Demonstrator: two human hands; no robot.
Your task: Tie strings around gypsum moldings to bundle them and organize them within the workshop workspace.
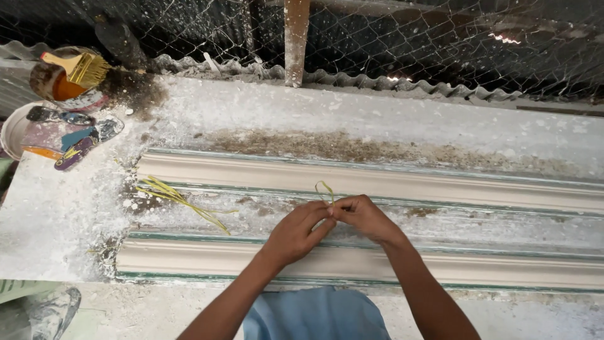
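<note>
While both hands are meeting at centre frame, left hand [299, 232] and right hand [363, 218] are pinching one yellow-green strand [325, 190], grips closed | second strand bundle [182, 200] lying left on moulding [377, 182] | one brush [78, 68] resting in can [53, 85], upper left.

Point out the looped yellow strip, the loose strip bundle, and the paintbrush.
looped yellow strip [325, 189], head view, top of loop.
loose strip bundle [182, 200], head view, mid-length.
paintbrush [88, 69], head view, bristles.

Both bare forearms reach forward and converge. The left hand [296, 232] and right hand [363, 217] meet fingertip to fingertip. Fingers of each are curled, pinching together.
</note>
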